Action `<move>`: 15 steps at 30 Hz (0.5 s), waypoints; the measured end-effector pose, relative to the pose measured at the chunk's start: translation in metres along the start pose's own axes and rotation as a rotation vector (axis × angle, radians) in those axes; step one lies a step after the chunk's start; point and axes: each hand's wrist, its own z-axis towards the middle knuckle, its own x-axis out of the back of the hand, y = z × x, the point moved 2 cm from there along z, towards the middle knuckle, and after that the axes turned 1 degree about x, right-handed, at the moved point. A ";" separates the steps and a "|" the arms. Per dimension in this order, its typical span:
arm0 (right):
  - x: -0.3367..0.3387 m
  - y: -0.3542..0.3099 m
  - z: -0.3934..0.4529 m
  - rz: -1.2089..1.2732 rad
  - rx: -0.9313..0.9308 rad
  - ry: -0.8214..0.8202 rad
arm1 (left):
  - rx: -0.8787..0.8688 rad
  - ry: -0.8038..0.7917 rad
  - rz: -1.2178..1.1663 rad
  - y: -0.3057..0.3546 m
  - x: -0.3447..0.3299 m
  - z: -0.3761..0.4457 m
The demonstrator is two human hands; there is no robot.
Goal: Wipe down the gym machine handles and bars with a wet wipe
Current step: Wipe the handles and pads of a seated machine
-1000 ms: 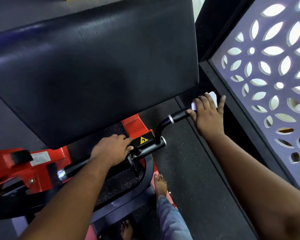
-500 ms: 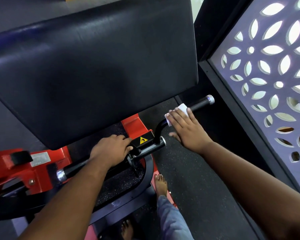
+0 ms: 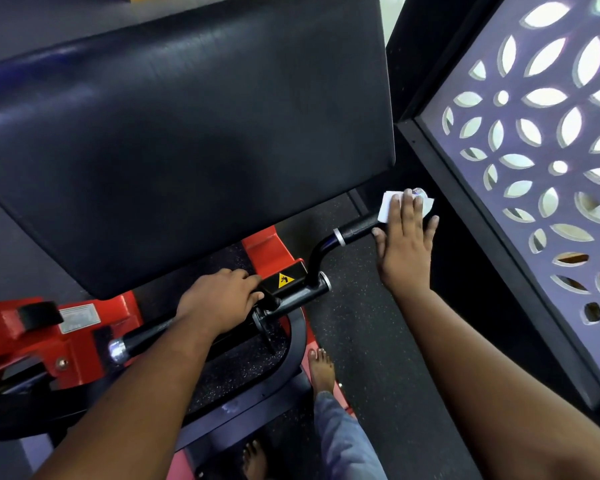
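The white wet wipe lies draped over the far end of the right handle, a black grip that rises from the machine's crossbar and angles out toward the patterned screen. The right hand lies flat on top of it, fingers straight and spread, pressing the wipe down onto the grip rather than curling round it. The wipe's edges stick out past the fingertips on both sides, and a glint of the handle's chrome end cap shows just beyond the middle finger.

Below the grip a chrome ring marks where the bare black tube bends down to the crossbar. A yellow warning sticker sits on the black block just beside that joint.

The left hand is clenched round the left handle, knuckles up, close to the sticker block; the handle's chrome end pokes out behind the wrist.

The big black pad of the machine hangs over everything, tilted, with the red frame underneath on the left carrying a small silver label. To the right stands a dark-framed screen cut with leaf-shaped holes, light showing through. Down on the dark speckled floor I see the person's bare foot under a blue trouser leg, and toes of the other foot near the bottom edge.
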 end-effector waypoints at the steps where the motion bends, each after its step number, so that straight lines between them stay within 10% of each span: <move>1: -0.002 -0.008 -0.001 0.016 -0.026 -0.002 | 0.002 -0.002 0.000 0.000 0.000 0.000; 6: -0.012 -0.033 -0.021 -0.032 0.378 -0.037 | 0.005 -0.013 -0.001 0.001 0.001 0.000; 10: -0.002 -0.004 0.001 0.131 -0.097 0.051 | 0.007 -0.017 -0.001 0.001 0.003 0.001; 15: -0.009 -0.042 -0.020 0.397 -0.039 0.007 | 0.003 -0.022 0.002 0.001 0.004 0.000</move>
